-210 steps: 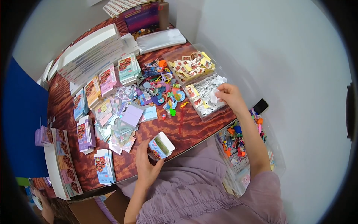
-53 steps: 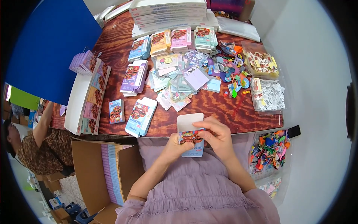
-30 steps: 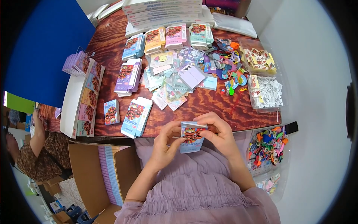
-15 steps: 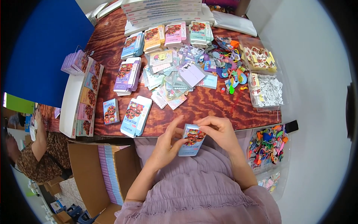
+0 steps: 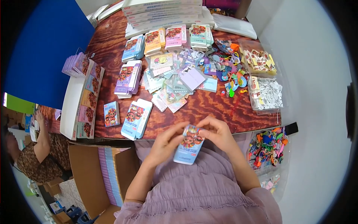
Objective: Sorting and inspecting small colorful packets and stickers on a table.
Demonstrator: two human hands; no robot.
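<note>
Over my lap, just off the table's near edge, a small light-blue card box with cartoon figures is held between both hands. My left hand is closed on its left side, fingers near the upper end. The thumb and fingers of my right hand pinch its upper right corner; the fingertips behind the box are hidden. On the table to the left lie a folded-up light-blue box and a few flat light-blue cartons.
Flat cartons lie in stacks by colour beyond a heap of cards and small toys. Clear trays stand at right. A white display box and an open cardboard carton are at left, near another person.
The box's upper end, open before, now looks closed. Its lower end has tilted toward me and slightly left, and both hands have shifted a little with it.
</note>
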